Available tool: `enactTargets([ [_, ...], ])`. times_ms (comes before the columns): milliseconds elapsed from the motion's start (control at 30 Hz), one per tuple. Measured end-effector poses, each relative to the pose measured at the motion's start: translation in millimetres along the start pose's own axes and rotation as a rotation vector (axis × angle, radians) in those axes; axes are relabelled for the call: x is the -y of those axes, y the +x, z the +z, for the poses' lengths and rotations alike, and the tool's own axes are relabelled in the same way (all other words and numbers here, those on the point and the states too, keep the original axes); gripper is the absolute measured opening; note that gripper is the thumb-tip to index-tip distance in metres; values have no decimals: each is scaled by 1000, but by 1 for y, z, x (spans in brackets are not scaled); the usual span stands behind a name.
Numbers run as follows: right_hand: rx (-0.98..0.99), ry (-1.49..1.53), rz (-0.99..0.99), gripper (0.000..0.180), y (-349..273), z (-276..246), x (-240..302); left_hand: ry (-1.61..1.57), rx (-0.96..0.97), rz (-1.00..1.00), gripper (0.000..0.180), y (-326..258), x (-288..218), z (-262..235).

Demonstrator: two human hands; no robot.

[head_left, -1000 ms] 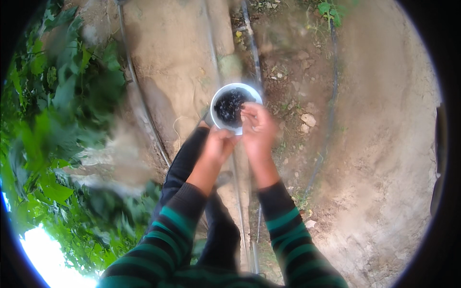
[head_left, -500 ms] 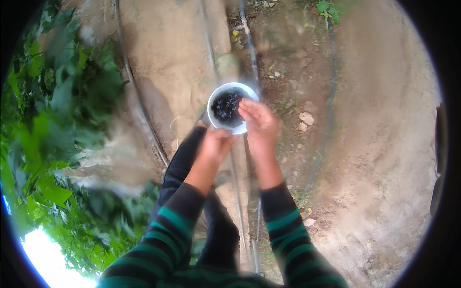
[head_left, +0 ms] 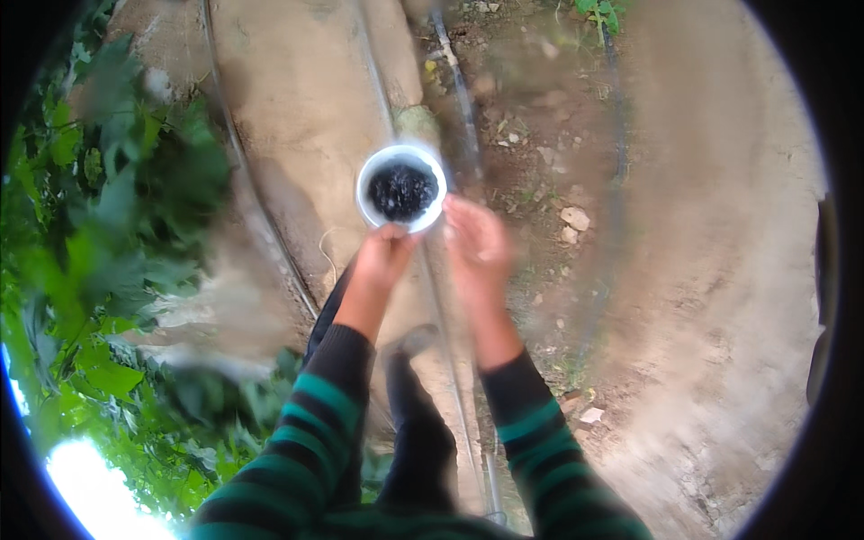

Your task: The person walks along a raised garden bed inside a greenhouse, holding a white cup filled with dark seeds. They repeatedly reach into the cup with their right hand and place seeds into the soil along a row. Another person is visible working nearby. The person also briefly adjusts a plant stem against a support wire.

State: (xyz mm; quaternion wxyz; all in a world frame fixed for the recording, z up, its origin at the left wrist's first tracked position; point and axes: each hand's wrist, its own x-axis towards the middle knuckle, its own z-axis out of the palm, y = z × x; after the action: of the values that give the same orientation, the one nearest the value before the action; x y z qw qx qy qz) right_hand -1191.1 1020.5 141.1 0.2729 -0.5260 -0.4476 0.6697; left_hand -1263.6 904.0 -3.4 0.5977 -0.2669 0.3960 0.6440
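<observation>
My left hand (head_left: 382,255) grips the near rim of a small white bowl (head_left: 368,193) filled with dark, near-black berries (head_left: 402,190), holding it out over the dirt ground. My right hand (head_left: 477,245) hovers just to the bowl's right, blurred by motion, palm toward me, fingers loosely spread; I cannot make out anything in it. Both forearms wear dark sleeves with green stripes. My dark trouser legs show below the hands.
Green leafy bushes (head_left: 108,234) fill the left side. Thin dark hoses (head_left: 459,99) run along the bare sandy ground (head_left: 720,270). Small stones (head_left: 574,219) lie to the right of my hands.
My right hand was over the bowl's rim; it has drawn back to the right and down, off the bowl. The left hand keeps holding the bowl.
</observation>
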Motion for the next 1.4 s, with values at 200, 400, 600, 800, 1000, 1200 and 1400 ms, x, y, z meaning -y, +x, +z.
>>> enactTargets([
  [200, -87, -63, 131, 33, -44, -45, -16, 736, 53, 154, 53, 152, -17, -181],
  [400, -218, -397, 305, 29, -113, -111, -38, 1271, -22, 1071, 17, 187, -41, -194],
  [600, -220, -569, 435, 28, -181, -153, -37, 2115, 155, 911, 27, 106, -77, -126],
  [800, -345, -570, 453, 23, -236, -189, -9, 2090, -64, 622, 24, 95, -74, -125],
  [1000, -335, -760, 444, 22, -283, -220, 16, 1988, 183, 785, 30, 68, -73, -150],
  [1200, -179, -1070, 203, 25, -368, -288, 21, 2225, 70, 752, 61, -38, -121, -146],
  [1400, -542, -955, 362, 15, -488, -370, 25, 2784, -294, -63, 57, -177, -186, -130],
])
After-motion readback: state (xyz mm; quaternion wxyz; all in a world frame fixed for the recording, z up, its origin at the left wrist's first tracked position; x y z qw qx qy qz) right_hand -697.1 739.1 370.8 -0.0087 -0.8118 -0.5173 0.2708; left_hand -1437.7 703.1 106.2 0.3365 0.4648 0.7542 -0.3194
